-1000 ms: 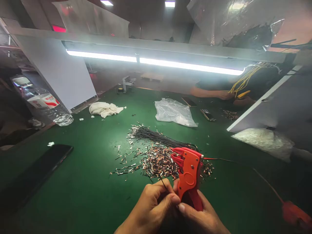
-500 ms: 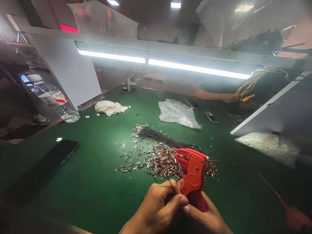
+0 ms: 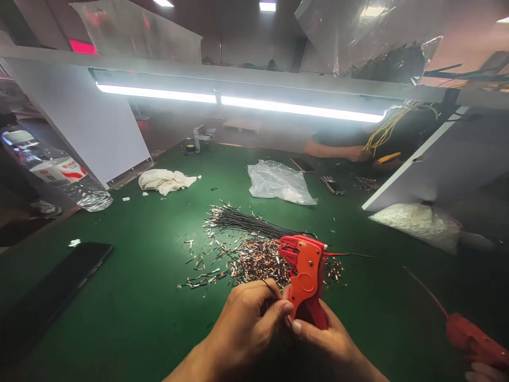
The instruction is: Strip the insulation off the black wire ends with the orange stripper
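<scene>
My left hand [image 3: 254, 313] is closed, pinching a thin black wire [image 3: 272, 289] between thumb and fingers. Right beside it, my right hand [image 3: 330, 339] is wrapped round the lower handles of a red-orange wire stripper [image 3: 307, 270], whose jaws point up and to the left. The thumb of my right hand comes close to the left fingertips near the wire. Behind the tool lies a pile of cut wire bits [image 3: 258, 260], copper, silver and black. A bundle of black wires [image 3: 254, 224] with bare silvery ends rests just beyond the pile.
A phone [image 3: 59, 286] and a water bottle [image 3: 63, 172] are at the left. Further back lie a white cloth [image 3: 167, 181] and a clear plastic bag [image 3: 280, 183]. Another person's arm [image 3: 334, 151] is across the table, near yellow wires. A red tool [image 3: 473, 337] shows at lower right.
The view has shifted a little to the right. My hands still hold the wire and the stripper close together, and the wire now leans more toward the left.
</scene>
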The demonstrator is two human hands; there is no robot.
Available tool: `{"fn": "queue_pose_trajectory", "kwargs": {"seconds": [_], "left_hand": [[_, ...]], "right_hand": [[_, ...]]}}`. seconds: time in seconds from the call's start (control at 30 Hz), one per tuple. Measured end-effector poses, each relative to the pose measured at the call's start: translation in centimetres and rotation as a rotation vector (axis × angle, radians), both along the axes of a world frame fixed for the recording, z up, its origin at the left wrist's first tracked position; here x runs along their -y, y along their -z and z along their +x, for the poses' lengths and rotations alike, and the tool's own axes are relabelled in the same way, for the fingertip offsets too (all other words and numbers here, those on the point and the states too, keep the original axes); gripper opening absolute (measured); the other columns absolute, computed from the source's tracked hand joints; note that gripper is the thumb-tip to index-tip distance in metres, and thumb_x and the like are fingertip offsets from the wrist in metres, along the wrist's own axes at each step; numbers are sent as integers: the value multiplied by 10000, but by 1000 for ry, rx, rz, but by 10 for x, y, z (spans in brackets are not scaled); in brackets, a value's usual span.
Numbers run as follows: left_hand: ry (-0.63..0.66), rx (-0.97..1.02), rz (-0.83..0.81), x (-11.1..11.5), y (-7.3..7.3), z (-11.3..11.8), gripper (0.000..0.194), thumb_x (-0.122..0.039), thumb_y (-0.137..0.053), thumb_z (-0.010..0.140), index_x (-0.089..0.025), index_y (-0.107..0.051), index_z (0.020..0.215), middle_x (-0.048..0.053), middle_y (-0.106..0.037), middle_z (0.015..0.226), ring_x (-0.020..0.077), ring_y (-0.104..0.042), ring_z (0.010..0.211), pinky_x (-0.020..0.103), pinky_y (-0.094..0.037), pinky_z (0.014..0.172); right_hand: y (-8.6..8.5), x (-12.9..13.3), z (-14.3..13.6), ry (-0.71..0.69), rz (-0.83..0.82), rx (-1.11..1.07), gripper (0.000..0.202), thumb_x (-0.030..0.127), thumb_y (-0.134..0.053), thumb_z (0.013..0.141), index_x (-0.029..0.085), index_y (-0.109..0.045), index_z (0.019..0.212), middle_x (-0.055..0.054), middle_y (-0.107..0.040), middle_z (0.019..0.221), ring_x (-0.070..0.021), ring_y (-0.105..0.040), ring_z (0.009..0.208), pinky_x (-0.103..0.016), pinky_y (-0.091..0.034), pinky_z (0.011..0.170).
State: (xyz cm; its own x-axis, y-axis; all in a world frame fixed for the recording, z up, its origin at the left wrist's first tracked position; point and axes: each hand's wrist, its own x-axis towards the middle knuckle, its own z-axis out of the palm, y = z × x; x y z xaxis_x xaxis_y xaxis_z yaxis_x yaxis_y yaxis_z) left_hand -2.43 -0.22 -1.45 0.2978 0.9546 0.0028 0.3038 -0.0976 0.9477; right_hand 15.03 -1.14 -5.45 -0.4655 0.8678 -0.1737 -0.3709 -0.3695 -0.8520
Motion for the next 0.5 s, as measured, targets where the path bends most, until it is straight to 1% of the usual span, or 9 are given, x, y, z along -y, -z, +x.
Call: {"fn": "queue_pose_trajectory", "kwargs": {"seconds": [0.07,0.13,0.2,0.23,0.3,0.37,0.43,0.5], "left_hand": [[37,65,-68,-8,-1,1,237,-307,-576,844,-147,-613,673,6,-596,667,111,-504,606,224,-371,583],[102,150,-131,-15,-3,2,232,-316,-592,826,-141,-615,675,-2,-584,646,104,-505,588,216,-378,562],[139,195,-157,-22,-6,2,234,-325,-610,810,-137,-617,671,-2,-587,627,100,-510,573,211,-386,545],[135,205,-157,-26,-9,1,241,-331,-622,800,-136,-616,658,-3,-584,609,97,-506,558,208,-384,529],[92,230,-144,-33,-14,-3,254,-341,-648,779,-137,-613,631,-8,-572,574,89,-492,525,200,-370,490],[15,261,-129,-42,-19,-8,268,-352,-669,764,-139,-612,612,-15,-564,544,76,-470,485,191,-350,453],[-97,300,-116,-51,-22,-15,287,-384,-700,743,-137,-622,617,-19,-563,506,63,-436,433,183,-317,408],[-211,374,-107,-59,-22,-19,309,-420,-719,732,-136,-632,647,-17,-573,497,57,-425,406,176,-294,381]], "right_hand": [[5,-2,1,-13,28,-1,303,390,-737,757,187,-610,943,-4,-539,764,-141,-482,665,-280,-407,651],[9,-3,3,5,57,19,294,379,-740,761,180,-613,937,-8,-544,783,-147,-494,699,-279,-410,663],[10,-4,5,42,38,15,314,357,-746,762,175,-611,981,-15,-557,805,-152,-511,730,-281,-420,677],[10,-4,5,50,12,-7,330,342,-743,765,176,-601,1012,-16,-562,807,-153,-522,729,-287,-428,677],[7,-4,4,40,-41,-95,344,314,-736,765,184,-576,1040,-12,-566,795,-154,-546,701,-305,-445,660],[2,-4,2,-4,-77,-204,338,292,-727,756,192,-559,1032,-7,-570,779,-155,-566,665,-319,-458,632],[-2,-4,1,-68,-111,-305,329,268,-722,740,190,-555,1011,-3,-578,766,-149,-579,639,-311,-461,607],[-3,-4,1,-127,-149,-385,309,233,-705,733,177,-562,1001,-10,-603,760,-147,-605,640,-302,-462,611]]}}
